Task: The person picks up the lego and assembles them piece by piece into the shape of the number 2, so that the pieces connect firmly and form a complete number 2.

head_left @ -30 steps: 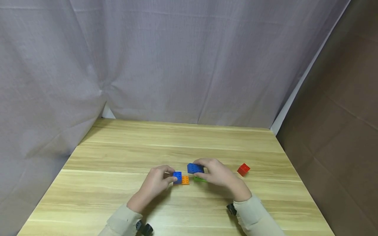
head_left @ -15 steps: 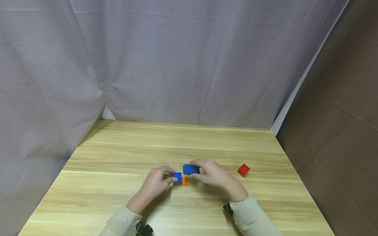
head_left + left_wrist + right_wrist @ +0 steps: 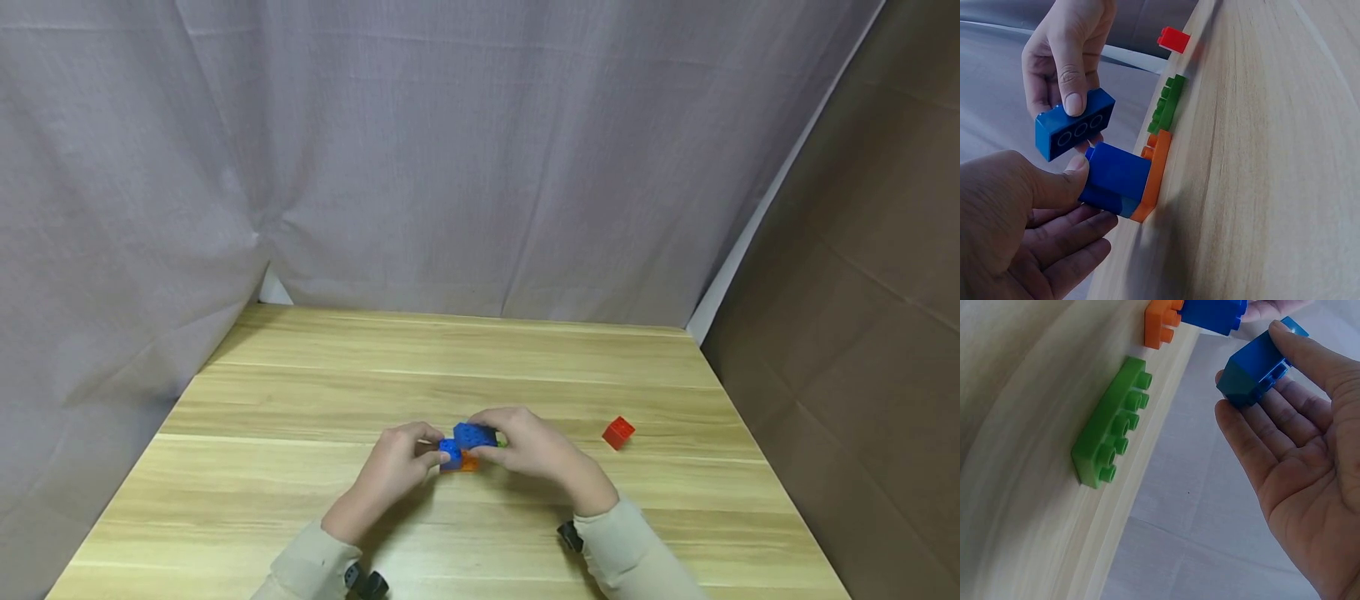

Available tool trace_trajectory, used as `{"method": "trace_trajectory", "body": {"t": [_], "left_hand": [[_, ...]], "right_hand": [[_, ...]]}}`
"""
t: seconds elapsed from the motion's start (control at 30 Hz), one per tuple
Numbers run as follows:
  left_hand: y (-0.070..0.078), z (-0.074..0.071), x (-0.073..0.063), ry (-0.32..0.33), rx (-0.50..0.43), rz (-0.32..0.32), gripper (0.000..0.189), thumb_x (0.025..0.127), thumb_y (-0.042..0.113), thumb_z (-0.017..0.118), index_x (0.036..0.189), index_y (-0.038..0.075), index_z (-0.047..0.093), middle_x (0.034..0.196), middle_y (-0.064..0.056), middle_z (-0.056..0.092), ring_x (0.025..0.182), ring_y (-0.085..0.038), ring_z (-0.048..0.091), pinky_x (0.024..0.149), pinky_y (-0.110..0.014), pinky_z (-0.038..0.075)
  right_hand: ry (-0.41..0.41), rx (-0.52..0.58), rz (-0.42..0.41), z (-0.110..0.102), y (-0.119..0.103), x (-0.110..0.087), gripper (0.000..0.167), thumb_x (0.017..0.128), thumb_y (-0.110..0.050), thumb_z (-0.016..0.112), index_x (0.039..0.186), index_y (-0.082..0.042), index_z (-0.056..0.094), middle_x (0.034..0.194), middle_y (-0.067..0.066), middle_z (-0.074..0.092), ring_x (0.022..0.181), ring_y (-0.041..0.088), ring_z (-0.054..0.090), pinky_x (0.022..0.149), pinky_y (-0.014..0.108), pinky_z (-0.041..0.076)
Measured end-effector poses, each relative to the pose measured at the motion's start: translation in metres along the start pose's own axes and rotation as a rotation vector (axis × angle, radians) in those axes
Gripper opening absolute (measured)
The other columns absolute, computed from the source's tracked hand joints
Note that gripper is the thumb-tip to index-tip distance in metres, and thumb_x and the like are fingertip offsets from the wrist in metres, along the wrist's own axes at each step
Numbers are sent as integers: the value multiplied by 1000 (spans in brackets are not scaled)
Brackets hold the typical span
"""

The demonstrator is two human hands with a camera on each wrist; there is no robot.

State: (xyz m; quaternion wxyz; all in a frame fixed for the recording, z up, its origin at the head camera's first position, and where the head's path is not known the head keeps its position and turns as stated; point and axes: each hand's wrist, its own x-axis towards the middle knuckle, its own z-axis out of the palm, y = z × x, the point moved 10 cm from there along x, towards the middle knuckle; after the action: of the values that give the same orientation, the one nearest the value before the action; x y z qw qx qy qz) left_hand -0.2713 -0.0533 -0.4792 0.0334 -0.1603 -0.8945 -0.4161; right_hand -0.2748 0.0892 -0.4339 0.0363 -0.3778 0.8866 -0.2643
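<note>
My left hand (image 3: 393,467) pinches a squarish blue building brick (image 3: 1116,172) between thumb and fingers. That brick sits on one end of a flat orange brick (image 3: 1159,165), leaving the orange studs at the other end bare. In my right hand (image 3: 532,450) is a longer blue brick (image 3: 474,435), held by its sides just above the orange one. Its hollow underside with round tubes shows in the left wrist view. Below my right hand a flat green brick (image 3: 1110,422) lies studs up on the table, close to the orange brick and mostly hidden in the head view.
A small red brick (image 3: 618,433) rests on the wooden table (image 3: 375,358), to the right of both hands. Grey cloth (image 3: 450,167) hangs behind the table, and a brown cloth panel (image 3: 840,333) stands along the right side.
My right hand has moved left with the longer blue brick, from over the green brick to over the orange one. The left hand has stayed in place.
</note>
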Motion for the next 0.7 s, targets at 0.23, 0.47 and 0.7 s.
{"method": "trace_trajectory", "body": {"t": [0.23, 0.47, 0.7], "left_hand": [[-1, 2, 0, -10, -16, 1, 22, 86, 23, 82, 103, 12, 74, 101, 0, 74, 89, -10, 71, 84, -36, 59], [0, 1, 0, 6, -13, 33, 22, 85, 20, 83, 103, 11, 74, 100, 0, 75, 89, -12, 72, 83, -35, 59], [3, -1, 0, 14, -26, 56, 20, 85, 14, 82, 102, 10, 74, 102, -2, 75, 90, -13, 72, 83, -32, 59]], "right_hand": [[-14, -1, -18, 5, -4, 3, 32, 94, -26, 74, 122, -13, 68, 110, -5, 71, 99, 5, 64, 87, 35, 58], [-17, -20, -27, 11, -6, 4, 33, 93, -27, 75, 122, -13, 68, 111, -6, 71, 100, 4, 63, 88, 29, 56], [-28, -25, -4, 18, -5, 9, 32, 94, -28, 74, 122, -14, 68, 110, -7, 70, 97, 3, 63, 85, 24, 55]]}}
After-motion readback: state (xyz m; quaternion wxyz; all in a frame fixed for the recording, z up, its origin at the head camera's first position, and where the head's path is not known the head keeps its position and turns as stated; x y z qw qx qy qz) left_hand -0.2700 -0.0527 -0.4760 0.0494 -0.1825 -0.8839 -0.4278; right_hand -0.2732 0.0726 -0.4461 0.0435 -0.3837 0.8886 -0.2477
